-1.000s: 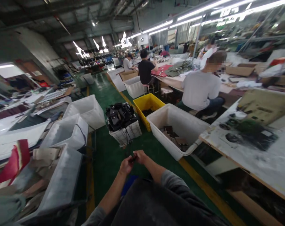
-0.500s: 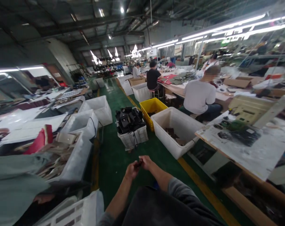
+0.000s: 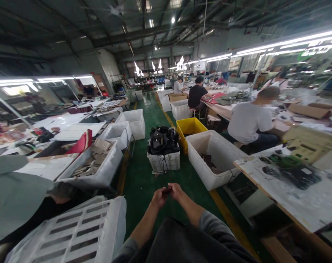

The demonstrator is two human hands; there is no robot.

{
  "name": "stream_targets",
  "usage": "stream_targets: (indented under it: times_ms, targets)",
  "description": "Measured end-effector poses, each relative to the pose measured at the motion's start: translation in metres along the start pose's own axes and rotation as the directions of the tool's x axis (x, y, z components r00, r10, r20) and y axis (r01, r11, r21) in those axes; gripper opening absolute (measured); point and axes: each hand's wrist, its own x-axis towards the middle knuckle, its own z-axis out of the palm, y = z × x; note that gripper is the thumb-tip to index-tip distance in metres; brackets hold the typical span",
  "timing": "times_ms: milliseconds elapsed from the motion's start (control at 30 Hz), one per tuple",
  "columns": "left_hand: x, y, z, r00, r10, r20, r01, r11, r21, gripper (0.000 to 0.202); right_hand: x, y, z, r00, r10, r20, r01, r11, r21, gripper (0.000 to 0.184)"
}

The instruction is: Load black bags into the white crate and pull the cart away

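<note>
My left hand [image 3: 159, 197] and my right hand [image 3: 176, 191] meet in front of my body, above the green floor. Both are closed, fingertips together around a small dark brown thing [image 3: 167, 190], too small and blurred to name. Beyond them on the floor stands a white crate [image 3: 166, 162], heaped with black bags or pouches [image 3: 163, 139]. A dark strap hangs down its front. Neither hand touches the crate.
On the right are a yellow bin [image 3: 190, 126], a large white tub [image 3: 215, 157] and a cluttered worktable [image 3: 300, 182]. On the left, a white tub [image 3: 105, 173] holds scraps beside a slatted white crate [image 3: 78, 230]. Seated people work along the right-hand tables.
My view has turned left, so the room has shifted rightward in the picture. The crate of black items sits lower and farther right. My hands keep their joined hold.
</note>
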Motion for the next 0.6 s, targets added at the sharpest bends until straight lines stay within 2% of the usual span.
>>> stream_targets:
  times_ms: [167, 400, 500, 600]
  targets:
    - [-0.037, -0.068, 0.05, 0.998, -0.01, -0.061, 0.01, 1.0, 0.0, 0.024, -0.035, -0.009, -0.082, 1.0, -0.002, -0.002, 0.003, 0.999, 0.052, 0.037]
    - [-0.073, -0.187, 0.082, 0.988, -0.003, -0.156, 0.001, 1.0, -0.018, 0.016, -0.059, 0.018, -0.213, 0.994, 0.084, 0.07, -0.091, 0.991, 0.1, 0.033]
    - [-0.082, -0.22, 0.105, 0.987, 0.003, -0.162, -0.002, 1.0, 0.004, 0.018, -0.071, 0.014, -0.256, 0.993, 0.063, 0.095, -0.076, 0.988, 0.134, 0.033]
    - [-0.092, -0.242, 0.127, 0.987, 0.012, -0.161, -0.005, 0.999, 0.044, 0.019, -0.086, 0.005, -0.286, 0.993, 0.0, 0.114, -0.019, 0.987, 0.161, 0.032]
